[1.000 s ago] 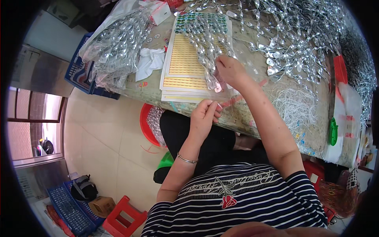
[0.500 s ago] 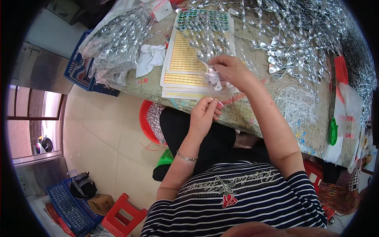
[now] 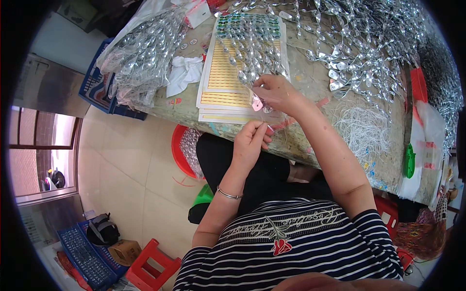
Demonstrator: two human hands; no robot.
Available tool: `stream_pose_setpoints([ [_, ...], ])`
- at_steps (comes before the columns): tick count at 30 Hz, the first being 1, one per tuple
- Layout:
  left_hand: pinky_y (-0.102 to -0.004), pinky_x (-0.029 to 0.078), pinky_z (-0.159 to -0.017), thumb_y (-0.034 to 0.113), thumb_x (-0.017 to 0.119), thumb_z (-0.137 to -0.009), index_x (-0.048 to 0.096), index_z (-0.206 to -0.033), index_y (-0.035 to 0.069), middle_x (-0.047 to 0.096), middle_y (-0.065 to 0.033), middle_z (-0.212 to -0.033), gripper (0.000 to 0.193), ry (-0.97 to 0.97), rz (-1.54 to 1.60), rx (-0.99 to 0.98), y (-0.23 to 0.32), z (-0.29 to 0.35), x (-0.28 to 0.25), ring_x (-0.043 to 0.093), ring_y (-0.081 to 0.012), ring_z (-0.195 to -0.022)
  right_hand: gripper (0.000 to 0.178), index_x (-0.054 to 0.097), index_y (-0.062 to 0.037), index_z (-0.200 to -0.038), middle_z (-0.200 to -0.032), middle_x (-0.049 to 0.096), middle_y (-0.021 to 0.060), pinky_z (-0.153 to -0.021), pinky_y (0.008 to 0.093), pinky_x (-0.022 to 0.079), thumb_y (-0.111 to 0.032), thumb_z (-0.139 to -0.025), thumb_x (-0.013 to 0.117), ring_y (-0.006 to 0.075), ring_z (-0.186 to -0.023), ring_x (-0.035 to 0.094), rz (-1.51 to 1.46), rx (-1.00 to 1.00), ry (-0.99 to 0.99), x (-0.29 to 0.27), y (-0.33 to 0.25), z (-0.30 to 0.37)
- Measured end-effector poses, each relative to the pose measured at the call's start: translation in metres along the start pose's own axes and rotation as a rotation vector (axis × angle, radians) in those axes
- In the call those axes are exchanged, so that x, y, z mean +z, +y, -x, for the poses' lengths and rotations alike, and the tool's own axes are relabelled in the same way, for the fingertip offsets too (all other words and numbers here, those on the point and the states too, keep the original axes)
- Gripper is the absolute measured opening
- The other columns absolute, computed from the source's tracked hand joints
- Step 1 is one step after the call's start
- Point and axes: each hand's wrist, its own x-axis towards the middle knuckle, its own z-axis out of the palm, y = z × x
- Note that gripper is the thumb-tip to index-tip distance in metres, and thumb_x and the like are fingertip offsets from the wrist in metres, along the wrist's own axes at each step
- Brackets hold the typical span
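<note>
My right hand [image 3: 277,93] is closed around the lower ends of a bundle of silver twisted strands [image 3: 250,60], which run up over printed sheets [image 3: 221,80] on the table. Shiny flat end pieces [image 3: 257,103] hang out below its fingers. Nearer my body, at the table's front edge, my left hand [image 3: 251,141] pinches thumb against fingers. A small pink bit [image 3: 270,130] shows beside its fingertips; whatever sits inside the pinch is too small to make out. The sheets carry yellow rows, with green oval stickers at the far end.
More silver strands [image 3: 349,53] heap at the right, near a tangle of white string [image 3: 364,127]. Clear bags of strands [image 3: 145,53] and a white cloth [image 3: 184,75] lie at the left. A red basin [image 3: 178,151] stands below the table edge; a red stool [image 3: 154,266] is lower left.
My right hand has shifted slightly left and down with the strand ends. The strands now spread more widely over the sheets. My left hand has hardly moved.
</note>
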Motion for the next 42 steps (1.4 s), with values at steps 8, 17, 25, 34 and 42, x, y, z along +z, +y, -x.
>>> stream_pose_setpoints([
  [8, -0.0207, 0.046, -0.057, 0.016, 0.051, -0.096, 0.059, -0.091, 0.002, 0.065, -0.005, -0.084, 0.017, 0.001, 0.023, 0.012, 0.001, 0.001, 0.001, 0.058, -0.0088, -0.069, 0.035, 0.065, -0.0006, -0.1, -0.088, 0.068, 0.0166, -0.075, 0.0372, 0.051, -0.028, -0.078, 0.06, 0.0313, -0.081, 0.066, 0.104, -0.136, 0.037, 0.003, 0.006, 0.012],
  [17, -0.0205, 0.046, -0.057, 0.016, 0.05, -0.097, 0.059, -0.093, 0.002, 0.066, -0.006, -0.085, 0.017, 0.018, 0.014, 0.016, 0.001, 0.003, 0.003, 0.059, -0.009, -0.068, 0.029, 0.062, 0.0004, -0.1, -0.079, 0.067, 0.0147, -0.063, 0.0336, 0.05, -0.025, -0.086, 0.062, 0.0219, -0.069, 0.065, 0.25, -0.149, 0.146, -0.001, 0.005, 0.035],
  [25, -0.0199, 0.047, -0.057, 0.016, 0.05, -0.097, 0.058, -0.095, 0.001, 0.066, -0.007, -0.086, 0.017, 0.026, 0.005, 0.031, 0.001, 0.0, 0.003, 0.059, -0.0088, -0.068, 0.018, 0.063, 0.0011, -0.099, -0.084, 0.066, 0.0154, -0.066, 0.034, 0.05, -0.013, -0.087, 0.059, 0.0249, -0.072, 0.065, 0.263, -0.346, 0.169, -0.007, 0.014, 0.087],
  [34, -0.0198, 0.046, -0.057, 0.015, 0.05, -0.097, 0.058, -0.096, 0.001, 0.066, -0.0069, -0.085, 0.015, 0.061, 0.036, 0.03, 0.002, 0.002, 0.005, 0.059, -0.0084, -0.068, 0.02, 0.062, 0.0006, -0.104, -0.089, 0.066, 0.0147, -0.071, 0.0365, 0.05, -0.009, -0.087, 0.057, 0.0308, -0.077, 0.065, 0.288, -0.231, 0.161, -0.009, 0.02, 0.096],
  [42, -0.0193, 0.046, -0.056, 0.016, 0.051, -0.096, 0.059, -0.094, 0.002, 0.064, -0.0042, -0.082, 0.016, 0.074, 0.012, 0.06, 0.0, 0.002, 0.009, 0.058, -0.0073, -0.066, 0.032, 0.056, 0.0002, -0.114, -0.087, 0.066, 0.0181, -0.07, 0.0383, 0.051, -0.017, -0.087, 0.06, 0.033, -0.079, 0.065, 0.18, -0.237, 0.354, 0.007, 0.022, 0.057],
])
